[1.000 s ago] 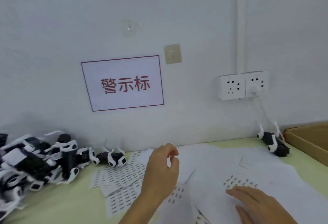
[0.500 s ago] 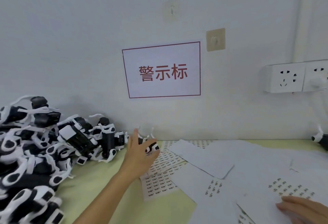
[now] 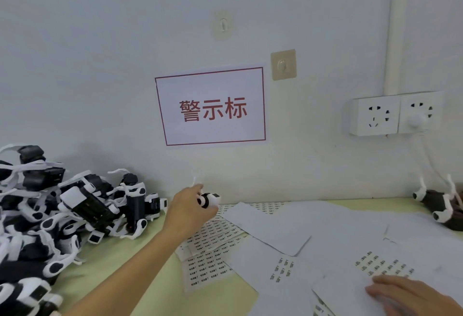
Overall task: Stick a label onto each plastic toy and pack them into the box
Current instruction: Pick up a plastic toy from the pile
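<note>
- The left hand (image 3: 191, 211) is stretched forward to the far edge of the surface (image 3: 117, 258), its fingers curled round a small black-and-white plastic toy (image 3: 209, 200) lying close to the wall; by the look of it this is a pick-up of the next piece to be labelled.
- The right hand (image 3: 411, 297) lies flat with straight fingers on a white label sheet (image 3: 385, 267) at the near right, holding nothing; pressing down there probably keeps the sheet from sliding, and it sits just beside a block of small printed labels, ready for peeling one.
- More label sheets (image 3: 213, 240) are spread loosely and overlapping across the middle of the surface, between the two hands, so labels are within reach of either.
- A big tangled pile of toys (image 3: 62, 205) sits at the left, just beside the gripped toy, which appears to be the unlabelled stock.
- Another single toy (image 3: 438, 205) lies apart at the far right, perhaps already labelled and on its way to packing; whether it bears a label cannot be told.
- The box is not in view, so nothing shows how much has been packed.
- On the wall behind hang a red-bordered sign (image 3: 210, 107) and a double socket (image 3: 395, 115) with a plug in it.
</note>
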Motion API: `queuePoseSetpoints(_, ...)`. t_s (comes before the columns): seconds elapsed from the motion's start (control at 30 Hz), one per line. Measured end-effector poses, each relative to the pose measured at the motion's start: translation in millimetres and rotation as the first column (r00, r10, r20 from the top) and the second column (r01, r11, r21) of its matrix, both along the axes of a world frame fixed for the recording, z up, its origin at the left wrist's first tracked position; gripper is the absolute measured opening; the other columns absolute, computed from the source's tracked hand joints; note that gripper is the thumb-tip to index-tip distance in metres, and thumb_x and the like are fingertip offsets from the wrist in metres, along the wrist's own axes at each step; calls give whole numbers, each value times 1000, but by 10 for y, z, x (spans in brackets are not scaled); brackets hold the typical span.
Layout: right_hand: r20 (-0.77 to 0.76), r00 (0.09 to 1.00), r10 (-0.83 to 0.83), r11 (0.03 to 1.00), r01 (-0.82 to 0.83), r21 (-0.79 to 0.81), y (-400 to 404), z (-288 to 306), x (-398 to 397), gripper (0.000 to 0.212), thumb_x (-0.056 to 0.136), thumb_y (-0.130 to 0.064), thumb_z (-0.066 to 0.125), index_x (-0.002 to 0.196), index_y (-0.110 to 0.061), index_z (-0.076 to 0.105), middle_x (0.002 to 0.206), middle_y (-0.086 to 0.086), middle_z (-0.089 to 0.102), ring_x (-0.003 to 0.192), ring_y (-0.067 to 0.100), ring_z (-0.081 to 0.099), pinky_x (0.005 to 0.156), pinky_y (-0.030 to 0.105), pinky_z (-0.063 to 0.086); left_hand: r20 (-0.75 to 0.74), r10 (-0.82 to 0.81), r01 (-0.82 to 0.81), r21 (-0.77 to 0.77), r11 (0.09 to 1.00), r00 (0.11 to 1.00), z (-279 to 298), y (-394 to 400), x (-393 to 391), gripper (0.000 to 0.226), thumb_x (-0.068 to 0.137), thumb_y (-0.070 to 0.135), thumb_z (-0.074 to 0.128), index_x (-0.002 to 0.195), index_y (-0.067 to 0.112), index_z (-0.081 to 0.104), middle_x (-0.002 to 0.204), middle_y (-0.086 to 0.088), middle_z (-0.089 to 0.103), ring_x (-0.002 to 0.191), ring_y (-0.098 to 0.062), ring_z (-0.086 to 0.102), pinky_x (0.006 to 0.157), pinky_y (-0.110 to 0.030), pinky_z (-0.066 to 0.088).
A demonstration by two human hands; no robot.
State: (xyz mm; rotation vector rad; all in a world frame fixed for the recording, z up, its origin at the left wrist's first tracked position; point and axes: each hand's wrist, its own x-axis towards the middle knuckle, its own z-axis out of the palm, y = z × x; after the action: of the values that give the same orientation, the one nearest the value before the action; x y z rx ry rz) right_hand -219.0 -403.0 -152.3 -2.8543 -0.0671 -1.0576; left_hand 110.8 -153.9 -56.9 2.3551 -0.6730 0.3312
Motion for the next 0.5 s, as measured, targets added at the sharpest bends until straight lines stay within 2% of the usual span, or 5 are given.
queuePoseSetpoints(0.07,-261,965,-2,969,67,239,-37,9,-32,67,49,-23,98,88,-66,65,88,-45,59,70,-20,54,61,-5,36,-37,-31,26,-148,989,999,129,-28,-196,64,76,27,82,134,19,57,116,2,59,98,-12,59,80,-19,44)
queuePoseSetpoints(0.13,-99,978,-181,959,198,205,60,103,69,60,33,-39,100,85,-49,73,93,-20,71,68,-13,56,50,-1,38,-15,-51,44,-286,957,999,207,-32,-399,37,76,30,83,106,30,62,102,6,63,78,-2,63,60,-8,45)
queuePoseSetpoints(0.23,25,988,-150,974,143,173,193,162,12,32,97,-64,31,90,-53,61,91,-18,73,85,-1,52,45,6,43,-224,-174,4,-604,797,959,236,-68,-647,20,81,42,77,88,26,67,90,-2,71,76,-8,70,64,-22,59)
queuePoseSetpoints(0.4,85,981,-172,980,161,118,157,131,-29,32,96,-64,30,103,-39,49,105,-34,59,85,-2,51,44,9,45,-647,-543,-322,-751,577,535,28,-168,-852,26,97,31,63,104,6,64,102,-10,66,65,-18,75,82,-41,57)
queuePoseSetpoints(0.5,115,974,-197,977,185,104,170,101,18,38,98,-64,20,103,-40,50,113,-40,56,85,-4,51,48,9,45,-704,-530,-383,-706,596,473,-108,-191,-896,20,100,31,58,96,11,61,93,-5,56,69,-26,74,66,-39,59)
